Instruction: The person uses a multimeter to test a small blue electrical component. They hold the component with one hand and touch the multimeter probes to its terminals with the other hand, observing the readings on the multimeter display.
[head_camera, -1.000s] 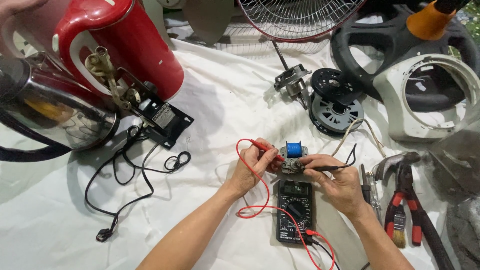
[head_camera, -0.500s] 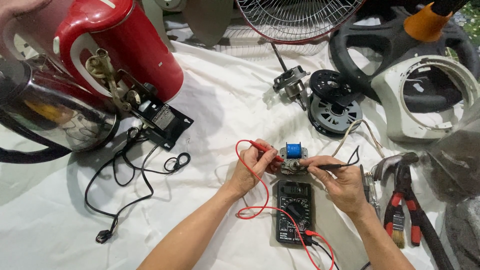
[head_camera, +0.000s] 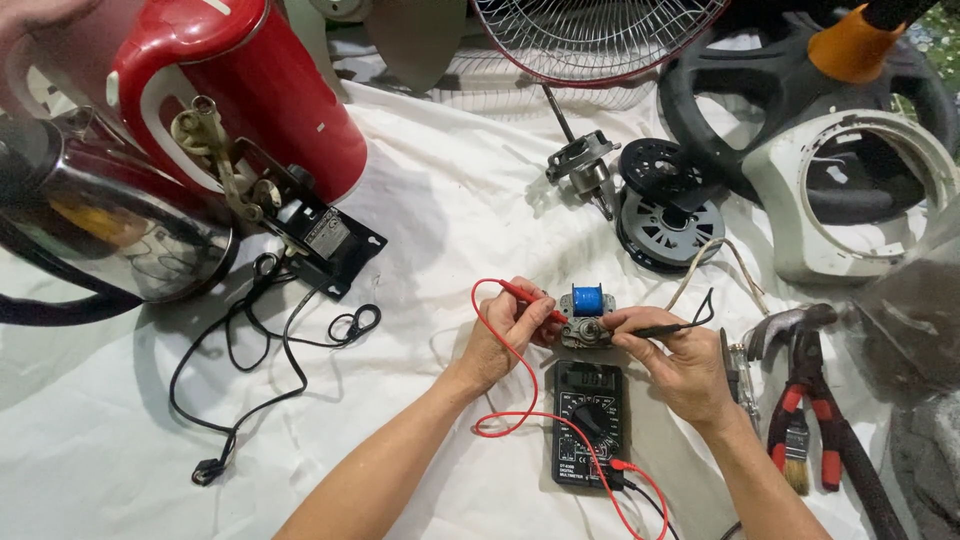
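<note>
A small motor with a blue coil (head_camera: 586, 313) lies on the white cloth (head_camera: 420, 230) between my hands. My left hand (head_camera: 505, 335) grips the red test probe (head_camera: 528, 297), whose tip touches the motor's left side. On the right, my right hand (head_camera: 680, 362) holds the black test probe (head_camera: 668, 328) against the motor's other side. A black multimeter (head_camera: 590, 422) lies just below the motor, and its red lead (head_camera: 500, 420) loops under my left wrist.
A red kettle (head_camera: 240, 90) and a steel kettle (head_camera: 110, 220) lie at the left, with a black base part and cord (head_camera: 260, 350). A fan grille (head_camera: 595, 35), black fan motor parts (head_camera: 665, 205) and a white housing (head_camera: 860, 195) sit behind. Red-handled pliers (head_camera: 815, 420), a hammer and a brush lie right.
Both hands keep the probes on the small motor with only slight shifts. Nothing else has moved.
</note>
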